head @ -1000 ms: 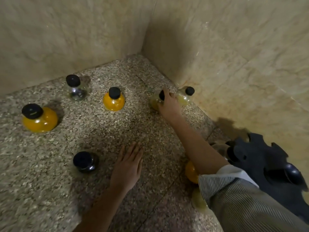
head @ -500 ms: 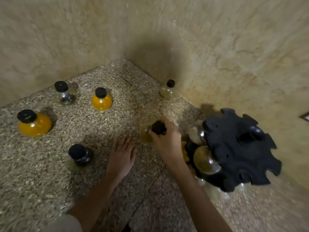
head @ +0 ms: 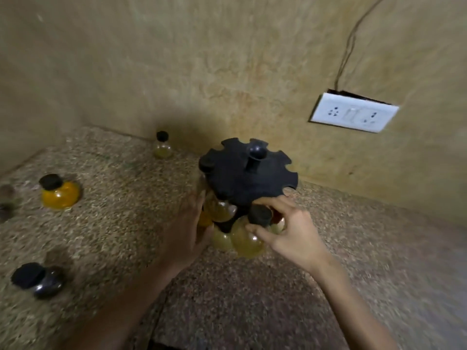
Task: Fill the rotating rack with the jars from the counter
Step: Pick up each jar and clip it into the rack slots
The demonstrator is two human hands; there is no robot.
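Head view: rotating rack, black notched disc, near the bench rear wall. Right hand pinches a black-capped amber jar at its neck beside a notch. Left hand steadies the rack, grip seemingly flat. Glass: smooth, breakable; hold by the cap.

Right hand pinches black-capped jar at rack rim; left hand flat against rack's side; speckled surface.

speckled counter under jars, rack
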